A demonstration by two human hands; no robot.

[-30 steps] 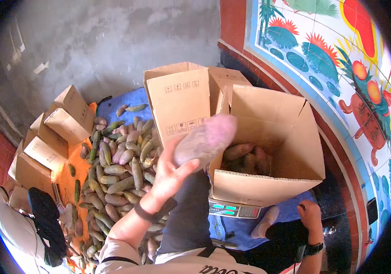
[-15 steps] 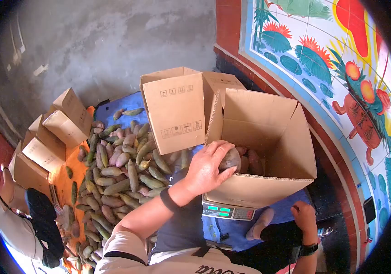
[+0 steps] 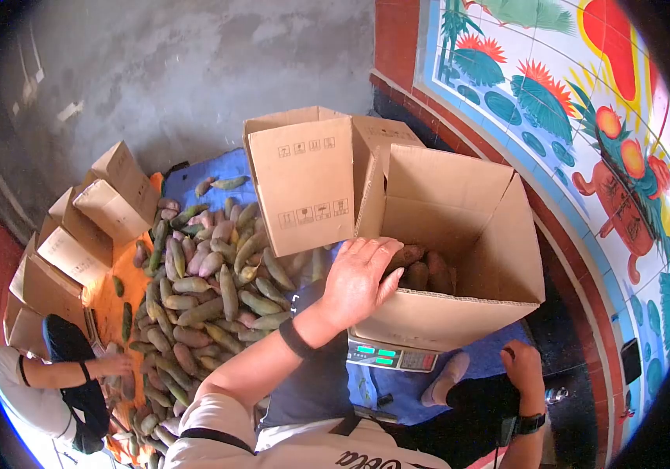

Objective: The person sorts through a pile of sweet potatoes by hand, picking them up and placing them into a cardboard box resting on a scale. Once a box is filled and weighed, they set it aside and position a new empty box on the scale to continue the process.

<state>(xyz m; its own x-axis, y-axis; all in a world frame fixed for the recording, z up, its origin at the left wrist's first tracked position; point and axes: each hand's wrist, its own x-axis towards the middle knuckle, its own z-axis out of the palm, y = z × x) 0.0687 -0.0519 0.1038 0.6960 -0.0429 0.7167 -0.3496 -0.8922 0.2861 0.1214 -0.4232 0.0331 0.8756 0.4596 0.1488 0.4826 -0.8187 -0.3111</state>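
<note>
My left hand (image 3: 362, 283) rests at the near left rim of an open cardboard box (image 3: 460, 316), thumb apart from the fingers, with no tuber visibly gripped. Just beyond its fingertips, several reddish-brown tubers (image 3: 438, 273) lie inside the box. Under the box is a scale (image 3: 392, 356) with lit green displays. My right hand (image 3: 524, 366), a watch on its wrist, is loosely curled near my dark-trousered leg at the lower right, with nothing visible in it.
A large pile of tubers (image 3: 194, 313) covers orange and blue sheets. Another tall box (image 3: 304, 184) stands behind my left hand. More boxes (image 3: 116, 207) line the left side, where a co-worker's arm (image 3: 61, 374) reaches toward the pile. A painted tile wall (image 3: 538, 102) curves along the right.
The large tuber under my left hand has left its grip, and the hand has shifted slightly left. The co-worker's hand has moved from the boxes down to the pile.
</note>
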